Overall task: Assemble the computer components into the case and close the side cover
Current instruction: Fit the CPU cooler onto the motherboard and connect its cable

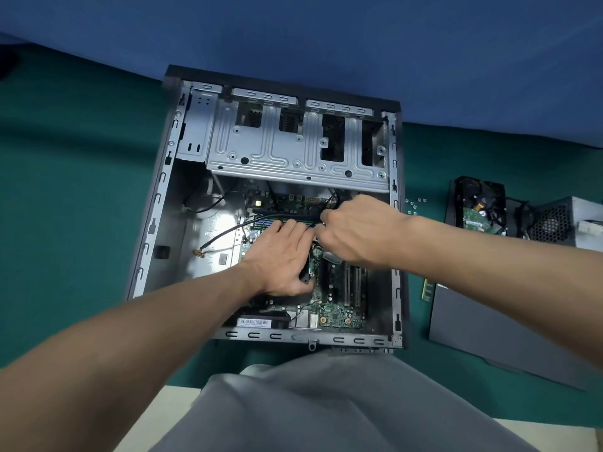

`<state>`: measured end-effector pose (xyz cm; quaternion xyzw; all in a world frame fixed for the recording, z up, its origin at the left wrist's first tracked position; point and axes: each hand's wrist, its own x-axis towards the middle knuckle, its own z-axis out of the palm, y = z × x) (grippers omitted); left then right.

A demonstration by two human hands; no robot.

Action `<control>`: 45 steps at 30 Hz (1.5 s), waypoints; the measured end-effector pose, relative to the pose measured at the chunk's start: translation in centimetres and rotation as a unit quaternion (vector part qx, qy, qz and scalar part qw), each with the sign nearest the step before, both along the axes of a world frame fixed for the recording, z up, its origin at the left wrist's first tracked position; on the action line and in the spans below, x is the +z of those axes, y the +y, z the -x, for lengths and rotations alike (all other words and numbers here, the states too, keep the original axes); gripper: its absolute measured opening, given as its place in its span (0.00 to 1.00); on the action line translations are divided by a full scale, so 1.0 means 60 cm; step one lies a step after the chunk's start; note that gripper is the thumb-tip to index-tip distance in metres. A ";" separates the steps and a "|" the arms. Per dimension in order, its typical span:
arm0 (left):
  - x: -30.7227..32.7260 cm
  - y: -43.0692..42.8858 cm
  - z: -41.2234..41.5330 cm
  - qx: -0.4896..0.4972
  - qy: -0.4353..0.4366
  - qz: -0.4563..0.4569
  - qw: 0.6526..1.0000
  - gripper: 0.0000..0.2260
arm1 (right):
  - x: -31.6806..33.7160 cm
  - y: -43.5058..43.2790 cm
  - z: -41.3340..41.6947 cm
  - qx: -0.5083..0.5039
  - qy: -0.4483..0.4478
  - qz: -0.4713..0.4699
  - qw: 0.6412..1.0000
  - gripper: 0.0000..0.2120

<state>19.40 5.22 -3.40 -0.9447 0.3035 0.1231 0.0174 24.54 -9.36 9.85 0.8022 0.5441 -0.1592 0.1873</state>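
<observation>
The open computer case (156, 203) lies flat on the green table, with the motherboard (339, 316) inside it. My left hand (280, 256) lies over a black CPU cooler (305, 278), fingers spread on top and thumb hooked round its near corner. My right hand (355, 230) hovers just right of it with its fingers curled, pinching at a black cable (332, 199) near the memory slots; the pinch itself is hidden. The dark side cover (509, 331) lies on the table to the right of the case.
A metal drive cage (293, 148) spans the far half of the case. A loose cable with a connector (199, 252) lies on the case floor at left. Right of the case are small screws (414, 203), a hard drive (479, 207), a power supply (567, 223) and a memory stick (427, 290).
</observation>
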 end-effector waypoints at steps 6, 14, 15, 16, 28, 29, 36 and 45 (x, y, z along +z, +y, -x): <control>-0.010 0.002 -0.003 0.000 -0.001 0.007 1.000 0.39 | -0.021 0.005 -0.009 -0.341 0.132 -0.051 0.929 0.17; -0.010 0.004 -0.003 -0.006 -0.009 0.020 1.000 0.37 | -0.009 0.022 0.000 -0.481 0.241 -0.026 0.843 0.14; -0.009 0.004 -0.003 -0.004 -0.005 0.018 1.000 0.37 | -0.001 0.025 0.005 -0.414 0.232 0.002 0.880 0.10; -0.009 0.003 -0.003 0.000 0.000 0.012 1.000 0.37 | 0.007 0.028 0.010 -0.335 0.190 0.031 0.922 0.05; -0.015 0.003 -0.005 0.012 0.022 0.009 1.000 0.39 | -0.018 0.032 0.004 -0.123 0.075 0.019 0.989 0.13; -0.016 0.002 -0.006 0.012 0.022 0.010 1.000 0.39 | -0.024 0.038 0.005 -0.252 0.102 -0.012 0.962 0.13; -0.014 0.000 -0.005 0.012 0.028 0.009 0.999 0.40 | 0.008 0.062 0.015 -0.445 0.204 0.052 0.870 0.06; -0.007 0.000 -0.004 0.016 0.041 0.008 0.999 0.41 | 0.017 0.042 0.007 0.085 0.026 0.120 0.989 0.10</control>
